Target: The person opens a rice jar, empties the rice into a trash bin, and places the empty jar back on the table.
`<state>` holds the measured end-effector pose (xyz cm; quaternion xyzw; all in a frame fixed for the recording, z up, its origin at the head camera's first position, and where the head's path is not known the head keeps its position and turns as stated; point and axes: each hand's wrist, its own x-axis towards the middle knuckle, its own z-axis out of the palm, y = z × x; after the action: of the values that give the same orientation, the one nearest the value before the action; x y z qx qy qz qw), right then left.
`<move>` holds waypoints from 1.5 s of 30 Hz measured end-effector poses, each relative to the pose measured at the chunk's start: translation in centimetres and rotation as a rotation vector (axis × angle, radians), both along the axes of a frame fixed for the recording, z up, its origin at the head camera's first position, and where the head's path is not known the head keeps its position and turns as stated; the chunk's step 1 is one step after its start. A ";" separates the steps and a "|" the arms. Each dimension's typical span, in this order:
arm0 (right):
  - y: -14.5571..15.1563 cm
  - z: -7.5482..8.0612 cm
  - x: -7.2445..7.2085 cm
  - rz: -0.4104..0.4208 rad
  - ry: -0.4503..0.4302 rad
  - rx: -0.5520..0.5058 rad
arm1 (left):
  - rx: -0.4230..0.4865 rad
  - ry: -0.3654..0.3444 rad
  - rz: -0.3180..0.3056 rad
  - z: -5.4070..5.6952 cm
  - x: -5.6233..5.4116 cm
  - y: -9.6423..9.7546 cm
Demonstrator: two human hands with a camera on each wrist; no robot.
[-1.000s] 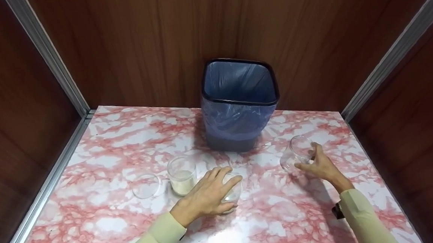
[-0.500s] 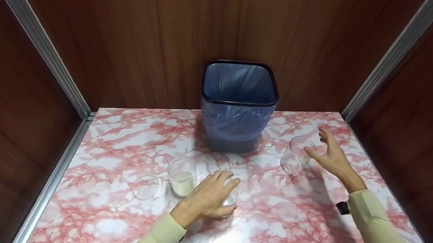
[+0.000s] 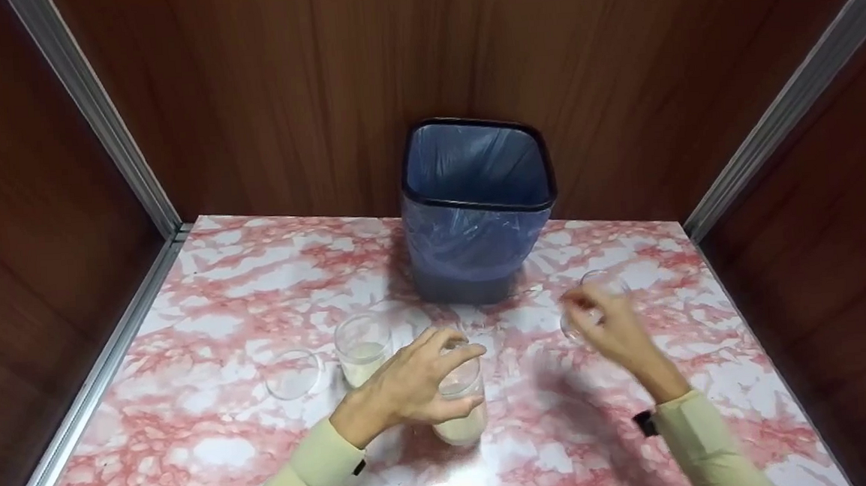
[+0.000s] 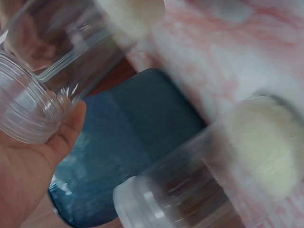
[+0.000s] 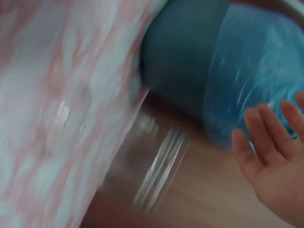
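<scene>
Well to the front left of the bin (image 3: pixel 466 286), a clear disc (image 3: pixel 294 375) lies on the surface (image 3: pixel 216 451). Nearer the bin stands a clear jar (image 3: pixel 361 361) part-filled with something pale. In front of the bin, the left hand (image 3: pixel 412 387) grips another pale-filled jar (image 3: pixel 463 424). A bluish liner (image 3: pixel 471 244) drapes the bin; to its right, the right hand (image 3: pixel 615 329), loosely spread, hovers near a see-through jar (image 5: pixel 154 164).

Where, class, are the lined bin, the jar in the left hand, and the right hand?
Lined bin (image 3: pixel 478 242): head view, front wall.
Held jar (image 3: pixel 462 426): head view, lower wall.
Right hand (image 3: pixel 613 328): head view, middle of the blurred hand.
</scene>
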<state>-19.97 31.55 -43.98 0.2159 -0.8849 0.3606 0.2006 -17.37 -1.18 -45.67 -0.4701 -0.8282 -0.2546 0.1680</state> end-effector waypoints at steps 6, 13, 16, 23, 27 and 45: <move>-3.7 -0.6 2.2 0.390 -0.458 -0.006 | 0.072 0.063 -0.094 2.9 0.9 -0.1; -6.8 -1.2 3.1 1.025 -0.748 -0.201 | 0.187 0.187 -0.257 5.6 2.6 0.5; -8.0 -1.4 2.9 1.252 -0.757 -0.212 | 0.220 0.213 -0.310 6.3 3.2 0.9; -9.5 -1.5 2.9 1.400 -0.592 -0.110 | 0.202 0.190 -0.338 6.7 3.7 1.2; -9.5 -1.5 3.4 1.311 -0.586 -0.144 | 0.162 0.168 -0.287 6.3 3.6 1.2; -12.5 -1.3 4.7 0.209 -0.033 -0.114 | 0.177 0.168 0.247 5.4 2.5 1.6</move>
<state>-15.30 19.10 -45.27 0.2893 -0.8387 0.4330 0.1592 -14.89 0.45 -40.32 -0.3679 -0.8370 -0.2636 0.3074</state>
